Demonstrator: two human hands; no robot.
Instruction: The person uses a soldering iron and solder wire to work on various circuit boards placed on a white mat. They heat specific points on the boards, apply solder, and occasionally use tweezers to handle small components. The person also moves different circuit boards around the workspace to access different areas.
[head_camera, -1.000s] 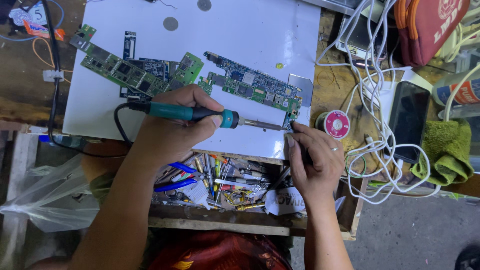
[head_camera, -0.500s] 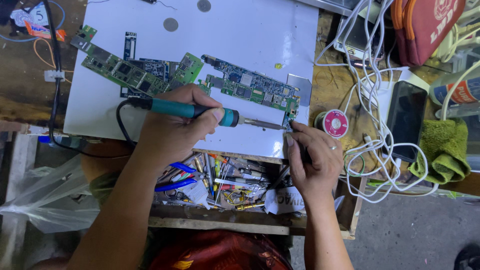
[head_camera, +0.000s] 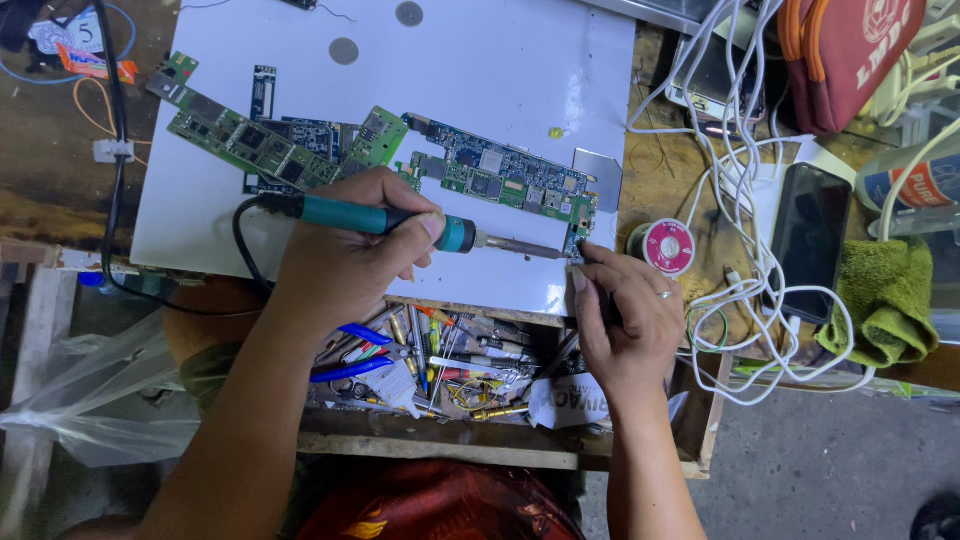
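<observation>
My left hand grips a teal-handled soldering iron with a black cord, its metal tip pointing right to the lower right corner of a blue-green circuit board. My right hand rests at the white mat's front edge, fingertips pinched right at that corner of the board, beside the iron's tip. Whether it holds something thin there I cannot tell. A second long green circuit board lies to the left on the white mat.
A pink solder spool sits right of the board. White cables, a black phone, a green cloth and a red pouch crowd the right side. An open drawer of tools lies under my hands.
The iron's tip and both hands stay at the board's corner; only slight shifts in grip and view.
</observation>
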